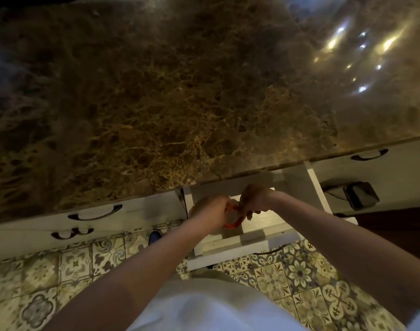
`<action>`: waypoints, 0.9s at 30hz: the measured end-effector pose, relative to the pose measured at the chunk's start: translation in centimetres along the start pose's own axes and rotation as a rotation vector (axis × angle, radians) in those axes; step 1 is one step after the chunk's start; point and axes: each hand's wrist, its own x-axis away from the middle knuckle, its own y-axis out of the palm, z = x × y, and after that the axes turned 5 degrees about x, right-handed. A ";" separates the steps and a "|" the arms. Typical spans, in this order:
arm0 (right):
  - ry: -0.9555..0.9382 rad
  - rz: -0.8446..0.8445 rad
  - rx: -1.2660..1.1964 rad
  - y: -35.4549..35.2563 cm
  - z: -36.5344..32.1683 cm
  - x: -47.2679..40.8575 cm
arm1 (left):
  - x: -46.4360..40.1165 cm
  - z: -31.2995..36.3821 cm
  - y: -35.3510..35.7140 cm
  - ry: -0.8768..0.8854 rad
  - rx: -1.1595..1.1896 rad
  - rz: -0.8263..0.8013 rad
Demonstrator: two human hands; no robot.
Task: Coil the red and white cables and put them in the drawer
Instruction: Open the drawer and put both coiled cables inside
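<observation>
Brown marble countertop [156,91] fills most of the view, w/ light glare at its far right. Its front edge runs diagonally, and the open white drawer [249,244] sticks out from under that edge, over the patterned tile floor [299,278].

Left of the drawer: closed cabinet fronts w/ two dark curved handles [94,212]. Right of the drawer: another closed front w/ a dark handle, and below it a dark boxy item [360,195] w/ a thin cord, kind unclear. A dark blue shape shows on the floor just left of the drawer, too blurred to name.

Both hands meet over the drawer's inside, forearms crossing its front panel. Left hand [210,211] is curled round the red cable [232,223], which sits as a small coil btwn the two hands, above the drawer bottom. Right hand [254,199] has fingers bent, pinching at the coil's top. White cable can't be made out. Drawer bottom to the right of the hands is bare pale board.
</observation>
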 end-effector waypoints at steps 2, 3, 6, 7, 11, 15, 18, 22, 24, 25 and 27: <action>0.042 -0.040 0.115 0.2 -0.5 -0.9 | -1.0 -0.3 1.0 0.008 -0.131 0.014; 0.049 -0.050 0.192 0.4 -0.7 -1.2 | -1.6 -0.6 1.6 -0.015 -0.133 0.007; 0.041 -0.071 0.269 1.2 -1.0 -1.8 | -2.7 -0.5 1.8 -0.059 -0.081 -0.099; 0.038 -0.077 0.267 1.5 -0.9 -2.2 | -2.8 -0.5 1.8 -0.053 -0.121 -0.089; 0.040 -0.072 0.271 2.4 -1.2 -2.9 | -2.9 -0.7 2.7 -0.103 -0.179 -0.084; 0.033 -0.057 0.245 2.5 -1.0 -3.2 | -3.1 -1.1 3.3 -0.090 -0.190 -0.073; 0.030 -0.045 0.267 2.4 -1.1 -3.0 | -2.9 -0.8 2.8 -0.084 -0.197 -0.112; 0.004 -0.031 0.218 1.9 -1.1 -2.2 | -1.5 0.2 1.3 0.007 -0.197 -0.118; -0.029 -0.011 0.189 1.3 -0.9 -1.1 | -0.4 0.6 0.6 0.043 -0.180 -0.060; -0.051 0.031 0.152 1.0 -0.7 -0.4 | 0.2 0.8 0.4 0.064 -0.177 -0.010; -0.085 0.134 0.053 0.4 -0.2 1.1 | 1.6 1.2 -0.1 0.115 -0.192 0.087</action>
